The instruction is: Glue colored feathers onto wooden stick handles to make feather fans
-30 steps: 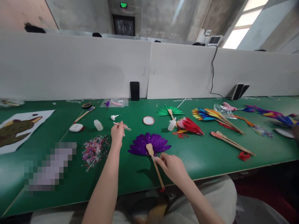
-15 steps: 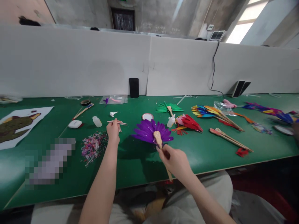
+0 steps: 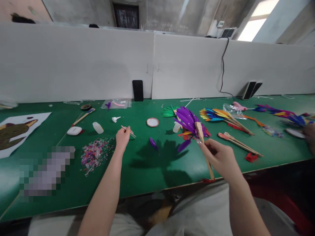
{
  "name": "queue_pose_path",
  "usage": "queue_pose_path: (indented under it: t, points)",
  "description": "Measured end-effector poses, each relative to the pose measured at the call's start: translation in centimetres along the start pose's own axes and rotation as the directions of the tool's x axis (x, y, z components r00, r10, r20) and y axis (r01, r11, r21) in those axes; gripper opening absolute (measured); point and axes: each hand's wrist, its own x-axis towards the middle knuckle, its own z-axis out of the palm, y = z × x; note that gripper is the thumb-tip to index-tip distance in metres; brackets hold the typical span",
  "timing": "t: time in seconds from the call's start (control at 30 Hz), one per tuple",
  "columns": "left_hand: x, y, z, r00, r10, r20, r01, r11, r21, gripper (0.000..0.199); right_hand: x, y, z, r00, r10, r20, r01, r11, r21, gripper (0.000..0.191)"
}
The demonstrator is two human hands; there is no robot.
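Observation:
My right hand (image 3: 220,157) is closed around the wooden handle of a purple feather fan (image 3: 188,118), which is tilted above the table with its feathers up and to the left. Between the fingers of my left hand (image 3: 123,137) is a pair of tweezers (image 3: 132,134), pointing right and down over the green table (image 3: 147,177). A loose purple feather (image 3: 153,143) lies to the right of the tweezers. Another purple feather (image 3: 184,145) shows just below the fan; whether it is attached I cannot tell. A round white lid-like dish (image 3: 152,122) sits farther back.
Colourful scraps (image 3: 95,154) lie left of my left hand, near a small bottle (image 3: 97,127) and a white case (image 3: 74,130). Behind the purple fan are green feathers (image 3: 168,111) and another bottle (image 3: 176,127). Multicoloured feather fans (image 3: 219,115) and bare sticks (image 3: 238,144) lie right. Another person's hand (image 3: 309,134) is far right.
My right hand has carried the purple fan to the right and tilted it. The dish and a loose purple feather now show where the fan was. My left hand has shifted slightly, still gripping the tweezers.

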Motion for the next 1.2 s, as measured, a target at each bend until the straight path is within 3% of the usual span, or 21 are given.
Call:
queue_pose_path:
  t: [0.17,0.33,0.43,0.5,0.57,0.6,0.63,0.7,0.73,0.77,1.07,1.2]
  points:
    - [0.0,-0.2,0.2,0.996,-0.028,0.089,0.012,0.984,0.180,0.019,0.7,-0.7,1.4,0.990,0.005,0.142,-0.035,0.977,0.210,0.038]
    - [-0.4,0.4,-1.0,0.995,-0.095,0.007,0.089,0.955,0.282,0.060,1.6,-1.8,2.3,0.971,0.067,0.229,-0.172,0.863,0.474,0.043]
    - [-1.3,1.8,-1.4,1.000,-0.022,-0.017,0.026,0.966,0.259,0.059,1.8,-2.3,2.7,0.948,0.100,0.302,-0.271,0.751,0.602,0.042]
    - [-2.3,3.1,-1.3,0.994,0.067,0.083,-0.080,0.983,0.164,0.047,1.8,-2.6,3.1,0.937,0.109,0.333,-0.317,0.670,0.672,0.041]
    - [-3.5,4.4,-1.0,0.944,0.165,0.286,-0.174,0.985,0.006,0.040,1.7,-2.8,3.4,0.931,0.116,0.346,-0.343,0.598,0.724,0.042]
    - [-4.0,4.9,-0.9,0.899,0.201,0.389,-0.195,0.979,-0.053,0.040,1.7,-2.8,3.7,0.930,0.121,0.347,-0.352,0.563,0.748,0.042]
    - [-4.4,5.3,-0.9,0.830,0.231,0.507,-0.204,0.973,-0.110,0.039,1.7,-2.8,3.9,0.929,0.128,0.348,-0.361,0.530,0.768,0.043]
    - [-5.0,5.7,-1.1,0.649,0.270,0.711,-0.203,0.963,-0.180,0.035,1.5,-2.5,4.5,0.926,0.141,0.351,-0.374,0.480,0.793,0.044]
    - [-5.1,5.7,-1.3,0.562,0.281,0.778,-0.201,0.959,-0.201,0.034,1.3,-2.3,4.8,0.923,0.147,0.357,-0.383,0.466,0.798,0.044]
    - [-5.1,5.7,-1.5,0.503,0.282,0.817,-0.201,0.958,-0.206,0.033,1.1,-2.1,5.1,0.918,0.153,0.366,-0.393,0.461,0.796,0.045]
    - [-3.9,4.8,-3.6,0.409,0.120,0.904,-0.087,0.992,-0.093,0.030,-4.5,-1.0,8.2,0.853,0.225,0.471,-0.517,0.486,0.705,0.045]
    - [-3.5,4.6,-4.4,0.446,0.092,0.890,-0.052,0.996,-0.077,0.030,-6.0,-0.5,8.8,0.823,0.242,0.514,-0.541,0.610,0.579,0.047]
